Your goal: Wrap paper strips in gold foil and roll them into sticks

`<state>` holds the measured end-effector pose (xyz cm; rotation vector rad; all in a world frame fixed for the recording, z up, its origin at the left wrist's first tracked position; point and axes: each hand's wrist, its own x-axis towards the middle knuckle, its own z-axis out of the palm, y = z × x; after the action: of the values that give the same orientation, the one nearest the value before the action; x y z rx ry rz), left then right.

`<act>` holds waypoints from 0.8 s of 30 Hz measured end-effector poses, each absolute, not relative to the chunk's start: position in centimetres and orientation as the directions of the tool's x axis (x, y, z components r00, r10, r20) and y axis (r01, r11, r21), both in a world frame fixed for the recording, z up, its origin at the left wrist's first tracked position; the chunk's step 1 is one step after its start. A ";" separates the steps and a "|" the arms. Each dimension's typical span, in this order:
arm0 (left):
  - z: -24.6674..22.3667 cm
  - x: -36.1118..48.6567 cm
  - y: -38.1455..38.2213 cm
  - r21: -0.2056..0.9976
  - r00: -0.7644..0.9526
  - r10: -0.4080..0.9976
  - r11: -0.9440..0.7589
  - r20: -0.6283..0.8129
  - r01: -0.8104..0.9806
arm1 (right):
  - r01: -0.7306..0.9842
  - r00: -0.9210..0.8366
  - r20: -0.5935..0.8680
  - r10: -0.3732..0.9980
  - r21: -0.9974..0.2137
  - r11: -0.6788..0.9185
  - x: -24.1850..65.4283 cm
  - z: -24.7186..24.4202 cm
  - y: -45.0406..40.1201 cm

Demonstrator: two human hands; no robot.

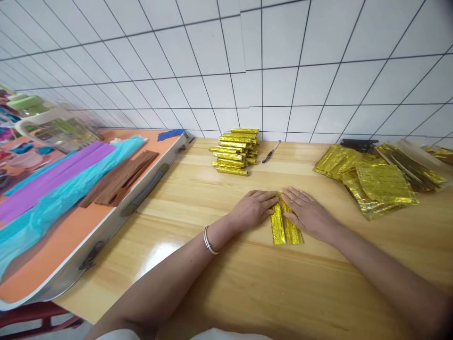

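Note:
A small rectangular sheet of shiny gold foil paper (287,232) lies on the wooden table, with a dark lengthwise line down its middle that could be a fold or a thin strip. On its left edge rest the fingers of my left hand (254,208), stretched out flat. My right hand (308,212) presses on the sheet's right side, fingers extended and the thumb near the middle line. Both hands cover the sheet's upper and side parts. Beyond them, against the wall, stands a pile of rolled gold foil tubes (235,153).
A pen (272,152) lies right of the tubes. Loose gold foil sheets (384,182) spread at the right, near a black object (359,144). At the left, a raised-rim orange tabletop (83,225) carries purple, turquoise and brown crepe paper (122,178) and a clear jug (58,127).

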<state>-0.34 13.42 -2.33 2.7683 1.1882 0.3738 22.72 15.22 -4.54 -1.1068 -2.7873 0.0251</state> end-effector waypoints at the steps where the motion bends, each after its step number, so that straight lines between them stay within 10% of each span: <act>1: -2.4 -0.3 13.2 0.185 0.666 0.725 -0.689 0.175 0.701 | 0.679 -0.722 0.120 0.682 -0.067 0.731 22.7 -4.6 15.2; 24: -2.1 0.3 11.0 0.089 0.684 0.729 -0.684 0.030 0.724 | 0.640 -0.759 0.140 0.636 -0.024 0.768 23.0 -4.1 14.0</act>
<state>0.33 10.97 -2.08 2.8184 1.2176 0.0960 22.96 13.97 -4.06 -1.0237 -2.8210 -0.0384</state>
